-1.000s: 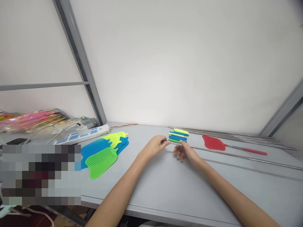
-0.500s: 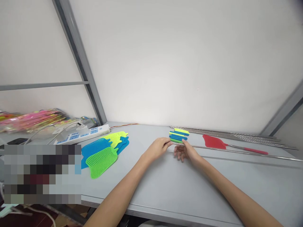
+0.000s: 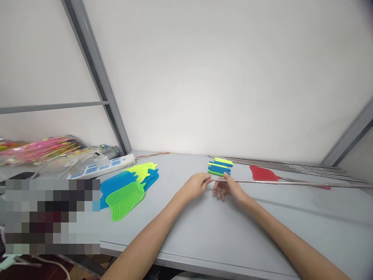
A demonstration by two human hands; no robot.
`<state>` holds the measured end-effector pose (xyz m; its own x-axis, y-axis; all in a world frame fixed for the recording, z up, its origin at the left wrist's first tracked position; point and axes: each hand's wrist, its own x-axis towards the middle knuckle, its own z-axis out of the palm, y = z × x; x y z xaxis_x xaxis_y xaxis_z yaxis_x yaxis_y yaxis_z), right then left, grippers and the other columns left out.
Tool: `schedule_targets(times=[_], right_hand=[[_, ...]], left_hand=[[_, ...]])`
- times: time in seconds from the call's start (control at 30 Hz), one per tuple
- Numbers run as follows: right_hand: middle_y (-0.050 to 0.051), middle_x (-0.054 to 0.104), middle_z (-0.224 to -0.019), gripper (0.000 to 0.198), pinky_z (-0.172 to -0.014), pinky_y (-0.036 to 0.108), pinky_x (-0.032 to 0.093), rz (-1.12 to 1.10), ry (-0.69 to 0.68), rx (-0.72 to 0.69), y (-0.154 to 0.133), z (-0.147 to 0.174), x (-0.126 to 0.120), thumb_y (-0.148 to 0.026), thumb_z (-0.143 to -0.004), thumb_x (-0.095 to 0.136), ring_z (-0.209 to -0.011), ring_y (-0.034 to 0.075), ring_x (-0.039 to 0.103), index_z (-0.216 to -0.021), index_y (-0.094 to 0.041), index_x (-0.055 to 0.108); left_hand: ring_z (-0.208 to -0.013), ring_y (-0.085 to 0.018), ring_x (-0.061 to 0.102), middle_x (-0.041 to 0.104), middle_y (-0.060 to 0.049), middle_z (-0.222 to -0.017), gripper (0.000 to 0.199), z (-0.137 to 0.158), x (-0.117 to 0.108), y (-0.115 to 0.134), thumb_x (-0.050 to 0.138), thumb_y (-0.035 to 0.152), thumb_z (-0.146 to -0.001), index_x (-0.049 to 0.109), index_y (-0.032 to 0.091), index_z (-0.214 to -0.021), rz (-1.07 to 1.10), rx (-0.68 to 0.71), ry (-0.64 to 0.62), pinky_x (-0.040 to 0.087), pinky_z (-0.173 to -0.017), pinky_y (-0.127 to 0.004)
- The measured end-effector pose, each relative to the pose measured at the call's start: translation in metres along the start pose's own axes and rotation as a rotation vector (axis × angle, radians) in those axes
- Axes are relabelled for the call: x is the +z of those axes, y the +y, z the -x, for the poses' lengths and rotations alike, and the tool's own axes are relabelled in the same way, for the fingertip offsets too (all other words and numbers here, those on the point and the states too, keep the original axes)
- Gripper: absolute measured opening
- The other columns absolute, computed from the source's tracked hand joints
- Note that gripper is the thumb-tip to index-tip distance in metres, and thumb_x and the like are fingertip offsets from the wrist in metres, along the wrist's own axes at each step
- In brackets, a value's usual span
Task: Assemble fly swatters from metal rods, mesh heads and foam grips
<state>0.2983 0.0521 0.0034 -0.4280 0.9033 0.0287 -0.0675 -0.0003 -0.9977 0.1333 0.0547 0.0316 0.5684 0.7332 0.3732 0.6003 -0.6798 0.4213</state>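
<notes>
A long thin metal rod [image 3: 276, 182] spans from the middle of the table toward the right edge of view. Its left end is pinched between thumb and fingers of my left hand [image 3: 197, 185]. Close beside it, my right hand [image 3: 230, 187] grips the same rod, thumb on top, the other fingers loosely curled below. Just behind my hands lie several blue, green and yellow handle grips [image 3: 219, 168] in a small pile. A red fly swatter [image 3: 264, 174] lies beyond the rod, which passes in front of its handle.
Several fly swatter heads, with a green one [image 3: 125, 200] in front, overlap on the left of the table [image 3: 186, 237]. More metal rods [image 3: 291, 166] lie along the wall. A white power strip [image 3: 107, 166] and bagged pink items [image 3: 43, 149] are at the far left.
The rod's right part has risen off the table, and its shadow has moved away from it. Both hands keep nearly the same place.
</notes>
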Motion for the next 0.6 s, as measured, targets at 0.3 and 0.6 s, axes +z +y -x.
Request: schedule_targets(times=[0.3, 0.6], right_hand=[[0.008, 0.055, -0.059, 0.060, -0.037, 0.021, 0.036, -0.040, -0.006, 0.001, 0.0038, 0.0019, 0.0034, -0.055, -0.075, 0.012, -0.047, 0.013, 0.051, -0.063, -0.012, 0.053], [0.008, 0.054, -0.057, 0.058, -0.037, 0.023, 0.035, -0.035, -0.005, -0.012, 0.0035, 0.0018, 0.0039, -0.053, -0.075, 0.012, -0.045, 0.013, 0.050, -0.062, -0.013, 0.052]], left_hand=[[-0.050, -0.008, 0.031, 0.036, 0.003, -0.053, 0.026, -0.0018, 0.0018, 0.0049, 0.026, 0.021, -0.080, 0.032, 0.016, -0.055, 0.008, 0.003, 0.047, 0.026, -0.050, -0.020], [-0.050, -0.008, 0.032, 0.038, 0.003, -0.053, 0.025, -0.0014, 0.0055, 0.0073, 0.027, 0.019, -0.079, 0.032, 0.016, -0.055, 0.037, 0.016, 0.050, 0.026, -0.050, -0.019]])
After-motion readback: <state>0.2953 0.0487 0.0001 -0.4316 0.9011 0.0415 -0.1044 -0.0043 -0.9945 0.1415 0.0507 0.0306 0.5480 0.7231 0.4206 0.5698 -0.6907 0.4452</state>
